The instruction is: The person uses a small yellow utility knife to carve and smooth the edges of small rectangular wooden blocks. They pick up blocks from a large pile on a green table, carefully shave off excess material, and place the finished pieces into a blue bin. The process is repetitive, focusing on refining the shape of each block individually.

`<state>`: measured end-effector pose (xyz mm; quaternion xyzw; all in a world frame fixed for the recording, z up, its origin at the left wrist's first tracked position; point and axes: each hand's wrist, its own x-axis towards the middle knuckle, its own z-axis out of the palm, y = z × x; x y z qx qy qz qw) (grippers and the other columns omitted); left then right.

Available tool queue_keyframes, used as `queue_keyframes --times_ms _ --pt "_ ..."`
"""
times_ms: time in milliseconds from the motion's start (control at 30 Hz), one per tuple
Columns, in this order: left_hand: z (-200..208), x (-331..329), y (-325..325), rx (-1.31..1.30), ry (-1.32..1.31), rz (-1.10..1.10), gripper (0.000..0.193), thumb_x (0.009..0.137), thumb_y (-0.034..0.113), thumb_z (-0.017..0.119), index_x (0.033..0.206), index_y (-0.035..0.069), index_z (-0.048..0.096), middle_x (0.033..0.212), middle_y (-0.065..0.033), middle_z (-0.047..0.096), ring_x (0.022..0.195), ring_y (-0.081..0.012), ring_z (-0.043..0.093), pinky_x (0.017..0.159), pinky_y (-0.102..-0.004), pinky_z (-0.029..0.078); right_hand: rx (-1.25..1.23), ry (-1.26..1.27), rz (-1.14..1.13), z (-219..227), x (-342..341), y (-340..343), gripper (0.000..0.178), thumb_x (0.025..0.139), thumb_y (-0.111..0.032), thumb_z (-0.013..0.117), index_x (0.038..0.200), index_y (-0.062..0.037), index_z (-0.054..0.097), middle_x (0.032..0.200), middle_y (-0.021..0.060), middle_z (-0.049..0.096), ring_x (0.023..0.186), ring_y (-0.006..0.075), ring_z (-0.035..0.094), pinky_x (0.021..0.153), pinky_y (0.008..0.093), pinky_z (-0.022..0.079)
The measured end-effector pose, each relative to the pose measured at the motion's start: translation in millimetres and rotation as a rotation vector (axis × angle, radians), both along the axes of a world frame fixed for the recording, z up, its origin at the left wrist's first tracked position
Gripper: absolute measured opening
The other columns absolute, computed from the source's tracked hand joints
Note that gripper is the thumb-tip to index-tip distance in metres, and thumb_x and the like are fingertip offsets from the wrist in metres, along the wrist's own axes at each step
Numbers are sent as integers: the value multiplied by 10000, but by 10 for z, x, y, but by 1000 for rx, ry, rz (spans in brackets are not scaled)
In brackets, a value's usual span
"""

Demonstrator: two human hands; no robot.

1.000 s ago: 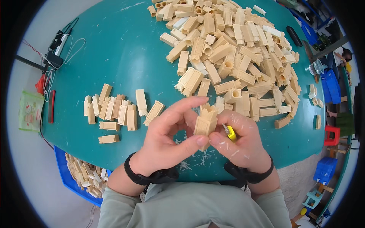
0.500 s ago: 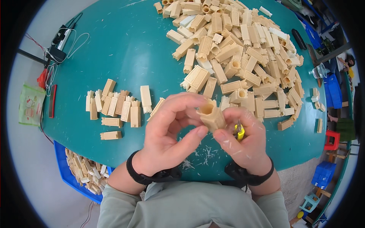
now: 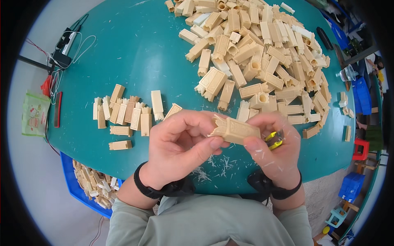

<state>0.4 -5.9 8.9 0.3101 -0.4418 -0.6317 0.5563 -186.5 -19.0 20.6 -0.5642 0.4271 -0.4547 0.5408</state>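
Observation:
Between my two hands lies a beige hollow piece (image 3: 237,130), box-shaped with raised frames on its sides and a jagged, crown-like end. Its jagged end points left, pinched by the thumb and fingers of my left hand (image 3: 174,151). My right hand (image 3: 281,151) grips the plain end with its thumb. Tucked in that same hand is a small tool with yellow handles (image 3: 276,144); its working end is mostly hidden. Thin white shavings (image 3: 201,174) lie on the green table (image 3: 135,53) below and cling to my right hand.
A large pile of similar pieces (image 3: 246,53) covers the far right. A smaller group (image 3: 123,115) lies to the left. At lower left, a blue bin (image 3: 72,186) holds more. A power strip with cables (image 3: 67,45) sits at the far left, and a clear cup (image 3: 347,74) at the right.
The beige piece has turned from its open end facing up to lying sideways, jagged end left. My hands have shifted slightly, the right one moving right with the yellow-handled tool.

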Motion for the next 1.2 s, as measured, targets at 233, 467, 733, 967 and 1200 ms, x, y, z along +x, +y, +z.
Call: queue_keyframes --times_ms 233,467,733,967,1200 --pt "-75 -43 -5 -307 -299 234 191 728 -119 611 888 -26 564 1059 -195 559 866 -190 612 691 -274 528 -319 76 -10 -130 -63 44 266 815 -237 632 899 -22 498 742 41 519 579 98 467 512 234 385" --pt "-65 -26 44 -537 -560 310 258 676 -98 657 898 2 572 1080 -207 539 890 -253 612 732 -319 538 -378 392 104 -14 84 47 192 794 -204 639 791 -42 536 694 97 527 518 241 507 448 310 400" --pt "-106 -32 53 -596 -617 358 274 657 -98 677 887 6 573 1080 -213 538 891 -269 611 716 -318 542 -389 404 127 -19 94 51 220 786 -225 655 779 -43 531 650 90 506 492 244 498 425 316 387" --pt "-96 -28 39 -679 -700 407 245 662 -80 693 864 5 583 1079 -211 544 864 -256 610 694 -300 538 -441 444 121 -47 91 35 240 775 -243 669 771 -47 531 637 82 494 482 235 493 415 314 383" --pt "-101 -36 63 -684 -737 457 222 663 -64 705 842 12 597 1048 -197 566 831 -242 613 670 -281 533 -484 503 47 -60 104 36 247 767 -265 678 745 -61 540 624 61 482 473 208 486 398 295 370"
